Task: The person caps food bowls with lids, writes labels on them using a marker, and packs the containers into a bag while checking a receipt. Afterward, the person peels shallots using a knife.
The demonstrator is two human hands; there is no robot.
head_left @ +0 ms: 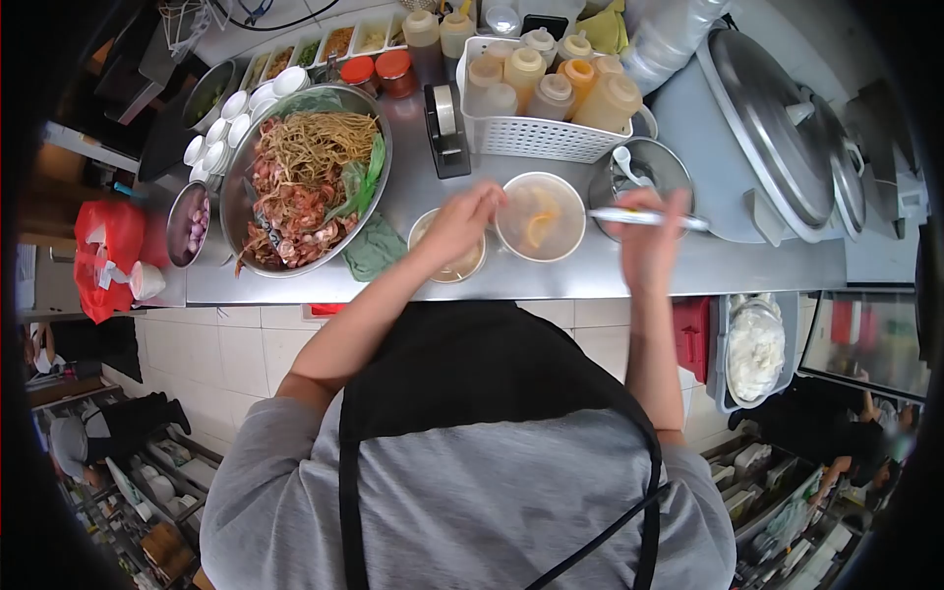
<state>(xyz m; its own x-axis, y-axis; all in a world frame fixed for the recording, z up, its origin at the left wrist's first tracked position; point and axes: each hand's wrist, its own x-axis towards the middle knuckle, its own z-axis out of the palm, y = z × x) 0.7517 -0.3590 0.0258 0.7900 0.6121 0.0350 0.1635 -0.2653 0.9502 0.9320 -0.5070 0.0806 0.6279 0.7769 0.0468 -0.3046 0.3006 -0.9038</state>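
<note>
In the head view my right hand (652, 241) is closed round a long white stick (639, 217), like a marker pen, with a dark mark on its side. It is blurred and held level, above the counter and partly over a metal pot (678, 169) with a white spoon (623, 160) in it. My left hand (470, 218) has its fingers pinched together at the left rim of a white bowl (578, 221). What they hold, if anything, is hidden. The bowl contains orange-yellow pieces. Below my left forearm is a second round container (470, 270), partly covered.
On the left stands a large metal bowl (385, 162) of noodles and reddish pieces. Behind are a tape dispenser (447, 138), a white basket (551, 143) of squeeze bottles and red-lidded jars (395, 71). Large metal lids (772, 128) stand at right. Other people work behind me.
</note>
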